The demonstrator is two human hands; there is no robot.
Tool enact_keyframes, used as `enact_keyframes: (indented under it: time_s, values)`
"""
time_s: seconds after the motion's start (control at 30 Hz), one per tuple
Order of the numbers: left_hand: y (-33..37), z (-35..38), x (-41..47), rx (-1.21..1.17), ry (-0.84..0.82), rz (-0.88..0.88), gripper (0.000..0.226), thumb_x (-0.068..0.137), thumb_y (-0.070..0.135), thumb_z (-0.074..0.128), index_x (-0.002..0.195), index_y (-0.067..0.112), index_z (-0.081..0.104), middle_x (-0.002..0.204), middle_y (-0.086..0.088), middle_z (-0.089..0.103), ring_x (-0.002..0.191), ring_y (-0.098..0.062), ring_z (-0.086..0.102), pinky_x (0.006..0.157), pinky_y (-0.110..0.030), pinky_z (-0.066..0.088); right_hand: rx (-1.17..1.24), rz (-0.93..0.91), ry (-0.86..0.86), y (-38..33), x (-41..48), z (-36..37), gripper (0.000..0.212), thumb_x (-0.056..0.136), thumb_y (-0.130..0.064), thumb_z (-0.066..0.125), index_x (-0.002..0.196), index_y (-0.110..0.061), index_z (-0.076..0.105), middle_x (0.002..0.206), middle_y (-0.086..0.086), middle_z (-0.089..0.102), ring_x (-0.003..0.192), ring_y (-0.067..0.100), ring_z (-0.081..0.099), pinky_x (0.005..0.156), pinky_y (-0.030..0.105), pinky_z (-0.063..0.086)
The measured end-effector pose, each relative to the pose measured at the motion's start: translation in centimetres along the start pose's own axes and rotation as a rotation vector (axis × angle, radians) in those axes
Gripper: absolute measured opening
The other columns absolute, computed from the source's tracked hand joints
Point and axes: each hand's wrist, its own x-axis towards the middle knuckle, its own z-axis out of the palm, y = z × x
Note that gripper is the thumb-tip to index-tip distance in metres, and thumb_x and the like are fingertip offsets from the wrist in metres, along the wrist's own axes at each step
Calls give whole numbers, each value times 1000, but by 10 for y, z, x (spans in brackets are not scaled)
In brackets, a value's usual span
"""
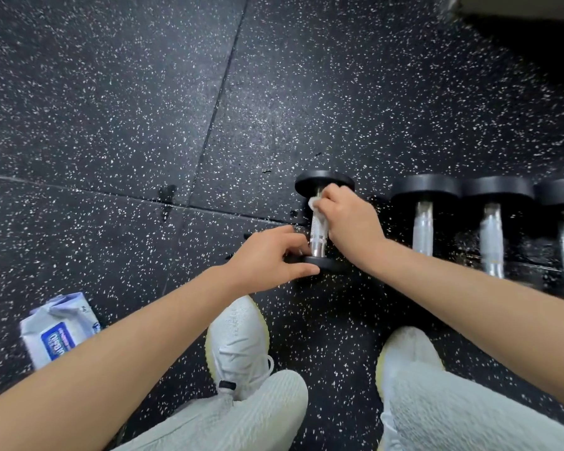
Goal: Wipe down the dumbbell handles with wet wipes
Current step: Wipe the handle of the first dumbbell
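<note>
Black dumbbell [323, 184] lying on speckled floor [111, 92], white wet wipe [314, 203] against its chrome handle [318, 242]

The person is wearing pale grey ribbed knit trousers [248, 418] along the frame's six-to-five o'clock edge. White knit trainers are showing pale yellow soles: the left shoe [238, 340] near six o'clock, the right shoe [407, 349] near five. A black tab [227, 384] is sitting beside the left shoe's white laces [267, 366]. The left hand [267, 255], right hand [349, 222] and forearms are going bare.

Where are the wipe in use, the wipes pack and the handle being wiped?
wipe [314, 202], head view, bunched white end beside the fingers.
wipes pack [58, 340], head view, its blue label.
handle [318, 246], head view, bare chrome below the wipe.
</note>
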Motion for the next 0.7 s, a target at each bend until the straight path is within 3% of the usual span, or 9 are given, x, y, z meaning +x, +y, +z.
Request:
enact_keyframes:
  time_s: [0.17, 0.3, 0.4, 0.57, 0.7]
  values:
    - [3, 2, 2, 32, 8, -14, 38, 81, 63, 77, 90, 28, 65, 92, 14, 58, 80, -2, 56, 77, -32, 50, 33, -156, -99, 1, -26, -6, 30, 79, -3, 62, 104, -17, 69, 99, -1, 60, 81, 22, 54, 49, 35, 46]
    - [6, 0, 2, 36, 4, 2, 33, 83, 61, 77, 88, 32, 62, 94, 14, 59, 80, 1, 54, 73, -28, 45, -19, -48, -42, 13, 9, 0, 16, 93, -16, 64, 108, -17, 71, 99, 0, 58, 84, 22, 54, 48, 32, 45]
    - [2, 3, -1, -1, 14, -2, 35, 84, 58, 77, 90, 26, 65, 94, 12, 58, 80, -2, 54, 75, -32, 48, 3, 16, -16, 5, 5, 5, 16, 92, -14, 66, 107, -18, 70, 101, -3, 58, 85, 19, 52, 48, 33, 46]
    - [-4, 4, -3, -3, 28, -30, 38, 84, 56, 78, 88, 22, 62, 92, 10, 58, 83, -15, 59, 80, -42, 52, 106, -144, -161, -1, -30, -2, 31, 80, -2, 67, 101, -23, 71, 98, -8, 57, 84, 18, 53, 52, 36, 48]
    - [-3, 3, -2, 19, 23, -22, 38, 85, 59, 76, 90, 24, 62, 93, 11, 58, 81, -12, 58, 79, -40, 52, 54, -148, -162, 11, -3, -3, 30, 80, -3, 68, 104, -21, 73, 101, -3, 59, 88, 22, 56, 53, 35, 49]
